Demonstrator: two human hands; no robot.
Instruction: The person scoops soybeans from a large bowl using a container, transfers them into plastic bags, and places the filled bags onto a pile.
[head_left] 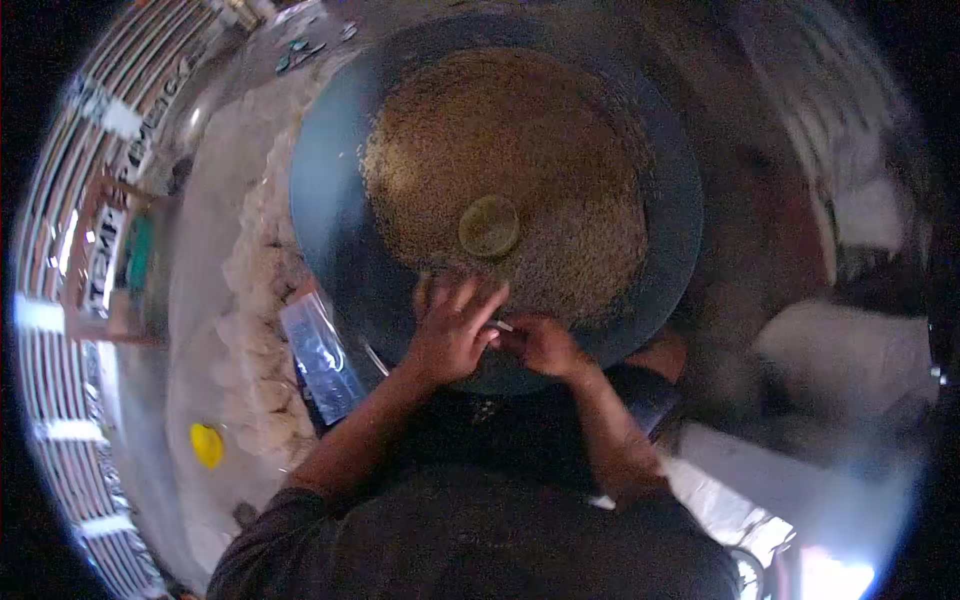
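Above the near edge of the basin [325, 180], the right hand [550, 348] is closed on a slim object [502, 325], probably light, stiff, easiest pinched near one end; the left hand [453, 338] has fingers apart.

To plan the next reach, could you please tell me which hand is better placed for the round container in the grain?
Probably the left hand: its extended fingers lie closer to the round container. The right hand sits farther off, curled near a small pale item.

Blurred, unidentifiable pale tip [503, 326] at right hand [546, 346]
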